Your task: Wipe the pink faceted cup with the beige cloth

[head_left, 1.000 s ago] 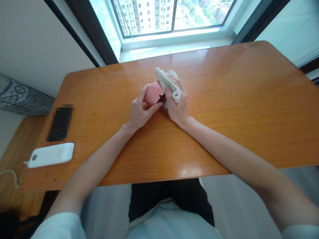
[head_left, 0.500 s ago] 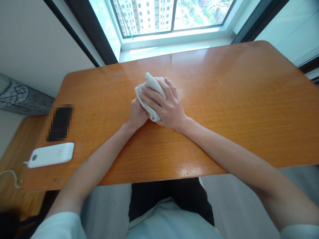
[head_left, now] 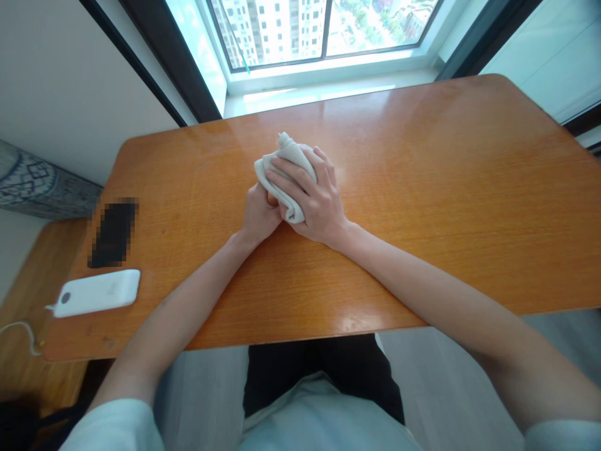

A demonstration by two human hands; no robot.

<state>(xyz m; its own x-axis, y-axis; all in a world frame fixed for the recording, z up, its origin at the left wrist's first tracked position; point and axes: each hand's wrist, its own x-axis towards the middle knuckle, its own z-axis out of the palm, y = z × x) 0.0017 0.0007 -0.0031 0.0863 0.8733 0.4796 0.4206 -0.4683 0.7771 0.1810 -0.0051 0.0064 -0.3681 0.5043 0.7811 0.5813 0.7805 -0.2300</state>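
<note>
Fingers (head_left: 292, 177) of the right hand (head_left: 313, 207) lay a little spread over a bunched off-white towel (head_left: 282, 156), pressing down on it and curving around its far side. The left hand (head_left: 257, 216) sat beneath and just behind the bundle, its fingers tucked out of sight, so how they stood could not be told. The folds also hid whether anything lay inside the towel, which was held between both palms near the middle of the table, one corner sticking up at the far end.

Both forearms ran back from there, bare up to pale blue sleeves (head_left: 113, 429), with dark trousers (head_left: 323, 376) and a pale grey floor (head_left: 446, 363) showing below the table's near edge.

The orange wood-grain table (head_left: 446, 188) shone where light struck it. Toward its left end lay a white rounded gadget (head_left: 96, 293) with a dark round spot, and just above that a dark slab (head_left: 113, 233), pixelated beyond recognition. A thin cable (head_left: 21, 332) curled on a lower wooden surface (head_left: 32, 275) beside the table.

Farther off, a grey patterned roll (head_left: 37, 185) leaned against a white wall (head_left: 79, 94) — and past the table's far edge, a pale sill (head_left: 323, 88) ran beneath a window (head_left: 323, 31) looking out on high-rise apartment blocks (head_left: 267, 31).
</note>
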